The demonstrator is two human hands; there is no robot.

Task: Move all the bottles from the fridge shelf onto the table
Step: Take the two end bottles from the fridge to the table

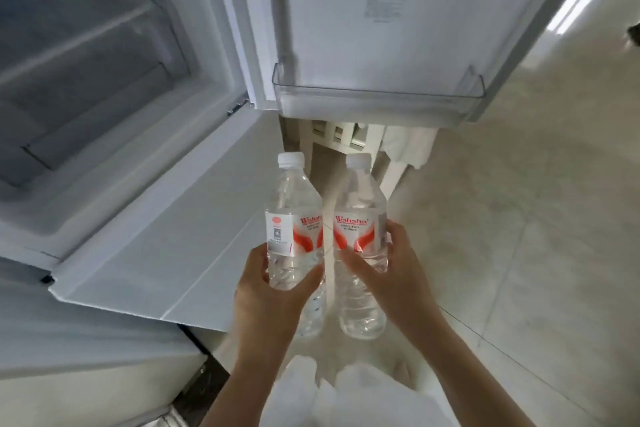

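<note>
Gripping one clear water bottle each, the left hand (pixel 266 291) curls round the left bottle (pixel 294 218) and the right hand (pixel 398 274) round the right bottle (pixel 360 218), both upright and nearly touching, capped in white. At twelve o'clock, the open fridge door's shelf (pixel 377 104); at ten o'clock, the fridge interior (pixel 86 80).

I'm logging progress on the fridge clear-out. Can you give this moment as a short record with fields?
left hand: grips left bottle, upright
right hand: grips right bottle, upright
bottles: capped, clear, side by side
fridge door: open
door shelf: no bottles seen
table: not clearly in view
</note>
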